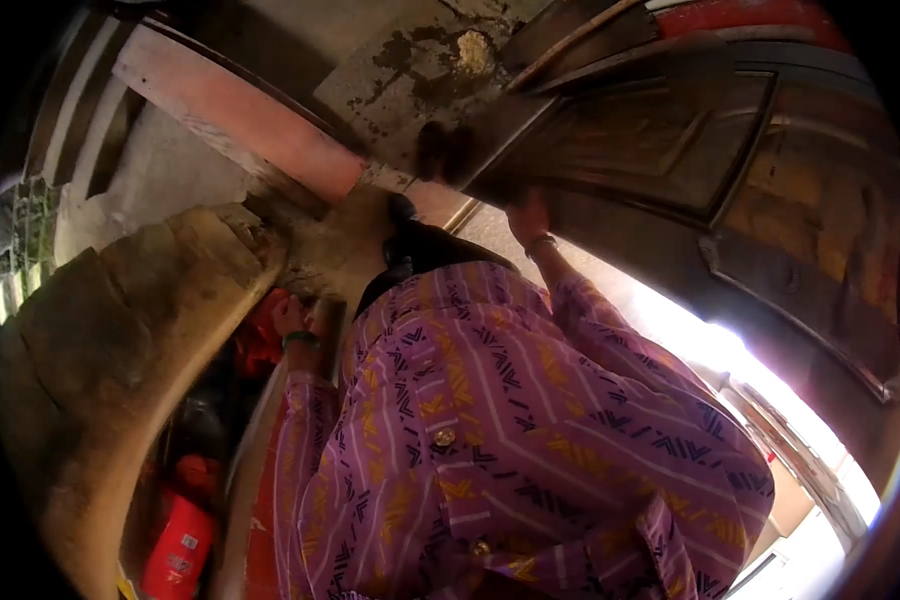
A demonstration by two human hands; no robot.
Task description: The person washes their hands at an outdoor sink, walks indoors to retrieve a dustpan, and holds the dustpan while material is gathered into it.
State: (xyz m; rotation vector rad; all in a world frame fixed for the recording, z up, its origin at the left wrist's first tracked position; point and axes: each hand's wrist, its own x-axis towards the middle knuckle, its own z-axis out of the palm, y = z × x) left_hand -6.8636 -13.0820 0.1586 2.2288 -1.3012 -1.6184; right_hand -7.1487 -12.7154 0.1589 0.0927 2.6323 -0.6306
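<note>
The brown door [650, 150] is in the upper right of the frame. Its long side slants from the middle down toward the lower right.

The right hand [530, 220] reaches up to the door's edge near the middle; its fingers are too dark to tell if they grip. The left hand [290, 316] hangs low, left of the middle, fingers bent, next to a red cloth [259, 330]. I can't tell if it holds it.

A red pack [178, 548] stands in the lower left; what's inside doesn't show.
</note>
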